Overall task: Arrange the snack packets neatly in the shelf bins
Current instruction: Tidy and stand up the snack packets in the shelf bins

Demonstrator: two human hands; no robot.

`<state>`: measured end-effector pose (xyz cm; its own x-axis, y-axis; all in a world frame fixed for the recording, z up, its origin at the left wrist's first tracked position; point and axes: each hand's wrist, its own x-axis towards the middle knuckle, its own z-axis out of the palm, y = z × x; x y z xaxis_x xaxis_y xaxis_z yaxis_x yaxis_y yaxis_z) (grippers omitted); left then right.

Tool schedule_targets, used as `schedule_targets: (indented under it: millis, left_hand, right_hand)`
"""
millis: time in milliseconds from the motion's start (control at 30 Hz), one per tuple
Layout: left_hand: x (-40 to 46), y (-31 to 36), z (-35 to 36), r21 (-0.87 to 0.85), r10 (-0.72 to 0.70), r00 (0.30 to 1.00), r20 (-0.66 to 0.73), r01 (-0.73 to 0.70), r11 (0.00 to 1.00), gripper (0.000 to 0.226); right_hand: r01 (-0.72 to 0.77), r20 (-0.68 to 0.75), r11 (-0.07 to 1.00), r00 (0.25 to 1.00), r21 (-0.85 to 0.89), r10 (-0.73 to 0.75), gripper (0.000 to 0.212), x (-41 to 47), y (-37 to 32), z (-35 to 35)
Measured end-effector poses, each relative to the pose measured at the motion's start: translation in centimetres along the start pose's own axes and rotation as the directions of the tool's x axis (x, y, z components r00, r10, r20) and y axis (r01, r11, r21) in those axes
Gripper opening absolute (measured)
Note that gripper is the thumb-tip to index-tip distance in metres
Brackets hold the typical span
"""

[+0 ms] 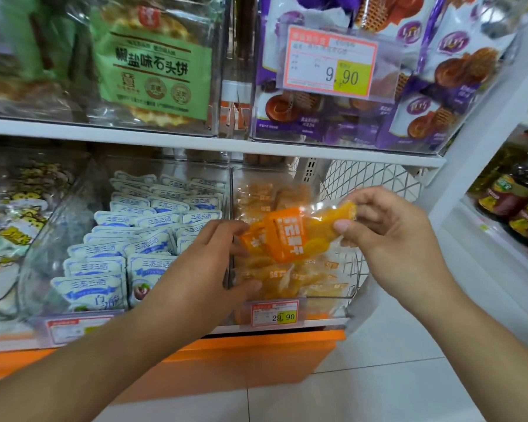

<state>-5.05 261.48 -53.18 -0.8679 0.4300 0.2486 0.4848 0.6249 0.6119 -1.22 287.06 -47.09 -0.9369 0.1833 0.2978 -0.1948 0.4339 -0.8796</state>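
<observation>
Two hands hold one orange packet above the clear bin of orange packets: left hand grips its left end, right hand pinches its right end between thumb and fingers. Beside it, left: bin of blue-white packets. Price tag reads 29.90. Upper shelf: green packets, purple packets.

the orange-packet bin is open on top; the shelf board above seems to limit headroom.
</observation>
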Motion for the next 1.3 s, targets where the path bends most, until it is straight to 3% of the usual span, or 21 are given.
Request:
schedule_targets:
  millis: [67,133,233,333,533,700,767,833,900,967,1167,1300]
  left_hand:
    - [-0.2,0.1,-0.1,-0.008,0.0,1.0,0.004,0.0,1.0,0.081]
    - [-0.3,0.2,-0.1,-0.009,0.005,1.0,0.008,-0.005,1.0,0.078]
    - [-0.3,0.2,-0.1,0.005,0.014,1.0,0.015,-0.014,1.0,0.076]
    - [-0.3,0.2,-0.1,0.027,0.039,0.999,0.02,-0.04,0.999,0.074]
    - [0.1,-0.1,-0.2,0.06,0.093,0.995,0.046,-0.096,0.994,0.077]
    - [0.4,-0.4,-0.1,0.127,0.113,0.986,0.125,-0.129,0.984,0.077]
    - [0.4,-0.4,-0.1,0.161,0.119,0.98,0.162,-0.146,0.976,0.071]
    - [0.3,-0.3,-0.2,0.174,0.142,0.974,0.174,-0.173,0.969,0.062]
    - [0.3,0.0,-0.4,0.161,0.145,0.974,0.173,-0.174,0.972,0.056]
    - [0.2,0.1,-0.5,0.15,0.14,0.975,0.172,-0.167,0.974,0.051]
    - [0.0,0.2,-0.4,0.145,0.165,0.97,0.181,-0.192,0.971,0.046]
    - [0.2,0.0,-0.4,0.132,0.179,0.965,0.193,-0.206,0.97,0.048]
  right_hand:
    - [-0.011,0.084,0.998,0.996,-0.056,0.016,0.022,0.0,0.1,0.3]
    - [0.03,0.167,0.976,0.986,-0.217,0.007,0.018,0.0,0.5,0.8]
    - [0.185,0.331,0.859,0.943,-0.477,-0.019,0.008,0.3,0.8,2.0]
    - [0.339,0.454,0.777,0.888,-0.531,-0.077,0.019,0.7,1.0,3.1]
    - [0.181,0.317,0.872,0.948,-0.454,-0.032,0.009,0.2,1.4,3.6]
    - [0.225,0.5,0.856,0.865,-0.465,0.045,0.02,0.4,2.3,4.3]
    - [0.097,0.518,0.933,0.849,-0.347,0.105,0.02,1.2,2.4,3.6]
    - [0.024,0.435,0.963,0.895,-0.268,0.099,0.022,2.3,2.8,3.0]
    - [0.057,0.312,0.927,0.948,-0.37,0.066,0.025,3.8,3.7,2.8]
    - [0.064,0.289,0.859,0.952,-0.507,0.099,0.032,5.3,4.4,3.2]
    - [0.093,0.484,0.805,0.837,-0.586,0.255,0.071,8.7,5.7,5.5]
    - [0.052,0.465,0.836,0.849,-0.546,0.251,0.065,9.5,5.2,5.5]
